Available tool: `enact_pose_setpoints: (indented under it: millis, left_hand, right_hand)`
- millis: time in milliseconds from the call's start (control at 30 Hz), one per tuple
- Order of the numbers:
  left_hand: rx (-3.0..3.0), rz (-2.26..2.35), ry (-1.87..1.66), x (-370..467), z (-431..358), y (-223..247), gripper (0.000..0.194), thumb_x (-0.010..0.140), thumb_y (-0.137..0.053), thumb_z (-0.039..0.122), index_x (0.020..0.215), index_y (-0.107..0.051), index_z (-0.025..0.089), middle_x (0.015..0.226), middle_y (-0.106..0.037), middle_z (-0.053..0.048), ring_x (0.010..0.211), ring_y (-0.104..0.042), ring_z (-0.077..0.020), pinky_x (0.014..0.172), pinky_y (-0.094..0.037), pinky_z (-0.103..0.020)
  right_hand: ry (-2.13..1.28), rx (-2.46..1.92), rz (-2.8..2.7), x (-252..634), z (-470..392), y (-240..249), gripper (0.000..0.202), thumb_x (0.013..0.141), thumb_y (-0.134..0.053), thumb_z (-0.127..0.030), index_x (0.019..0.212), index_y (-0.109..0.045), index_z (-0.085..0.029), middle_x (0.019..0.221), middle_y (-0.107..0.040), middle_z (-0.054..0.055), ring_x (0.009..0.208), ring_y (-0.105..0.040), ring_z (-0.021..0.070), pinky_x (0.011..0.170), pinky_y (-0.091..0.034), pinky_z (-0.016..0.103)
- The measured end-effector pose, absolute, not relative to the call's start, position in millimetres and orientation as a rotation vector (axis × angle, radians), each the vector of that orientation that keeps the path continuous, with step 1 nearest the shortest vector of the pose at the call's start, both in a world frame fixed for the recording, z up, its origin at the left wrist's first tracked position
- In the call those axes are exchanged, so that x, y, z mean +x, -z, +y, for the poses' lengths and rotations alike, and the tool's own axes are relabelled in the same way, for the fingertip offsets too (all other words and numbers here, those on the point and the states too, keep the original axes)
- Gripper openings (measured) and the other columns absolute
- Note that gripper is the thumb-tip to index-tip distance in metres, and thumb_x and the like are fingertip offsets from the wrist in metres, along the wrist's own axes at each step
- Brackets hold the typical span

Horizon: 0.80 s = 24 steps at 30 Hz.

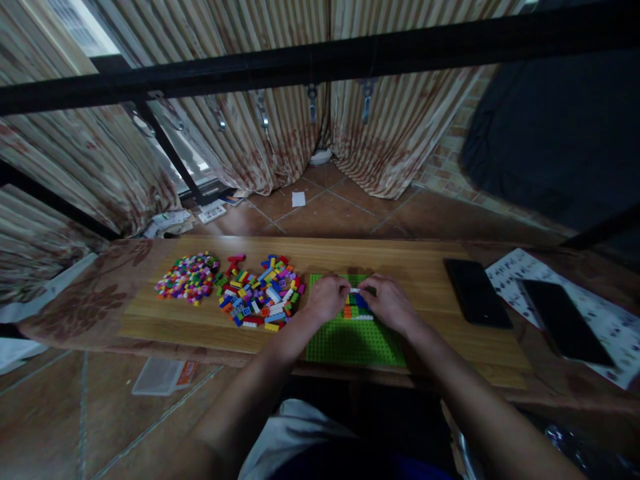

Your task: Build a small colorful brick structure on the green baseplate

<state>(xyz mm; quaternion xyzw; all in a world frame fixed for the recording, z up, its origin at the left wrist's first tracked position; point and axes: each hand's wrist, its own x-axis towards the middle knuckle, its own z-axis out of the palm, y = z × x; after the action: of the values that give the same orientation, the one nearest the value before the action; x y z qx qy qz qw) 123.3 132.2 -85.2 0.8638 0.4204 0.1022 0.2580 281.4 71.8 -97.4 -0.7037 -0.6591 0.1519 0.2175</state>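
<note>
On the green studded baseplate (pixel 347 343) sits a small block of toy bricks (pixel 350 312) in orange, red, green, blue and white. At its far side my left hand (pixel 329 297) and my right hand (pixel 389 303) face each other with fingertips pinched. A small white toy brick (pixel 355 291) shows between them, with the fingers of each hand at one end of it. The fingers cover part of the brick, and I cannot tell whether it is pressed onto the plate.
Left of the plate lie a pile of mixed bricks (pixel 265 293) and a heap of tiny pieces (pixel 187 277) on the wooden board (pixel 420 257). To the right are a black phone (pixel 477 293), a dark tablet (pixel 567 323) and a printed sheet (pixel 515 267). A black bar (pixel 320 63) crosses above.
</note>
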Motion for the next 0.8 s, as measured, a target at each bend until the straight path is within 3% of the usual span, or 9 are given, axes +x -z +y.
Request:
enact_pose_setpoints:
  millis: [300,800]
  left_hand:
    - [2.313,1.123,-0.264,124.8,134.4,85.1,0.026,0.087,-0.049,0.019,0.095,-0.074,0.021,0.095,-0.072,-0.004,0.087,-0.065,-0.0166,0.083,-0.048,-0.024]
    - [2.217,1.020,-0.182,112.6,158.8,82.3,0.034,0.089,-0.042,0.026,0.088,-0.074,0.016,0.075,-0.069,0.000,0.068,-0.059,-0.0127,0.064,-0.044,-0.020]
  right_hand:
    - [-0.545,-1.995,-1.657,288.7,73.9,98.4,0.023,0.087,-0.052,-0.025,0.088,-0.074,-0.019,0.091,-0.073,0.006,0.086,-0.066,0.0202,0.078,-0.046,0.030]
    - [-0.568,-2.070,-1.687,287.7,77.9,92.7,0.023,0.084,-0.054,-0.025,0.084,-0.076,-0.019,0.088,-0.075,0.006,0.083,-0.067,0.0207,0.074,-0.047,0.029]
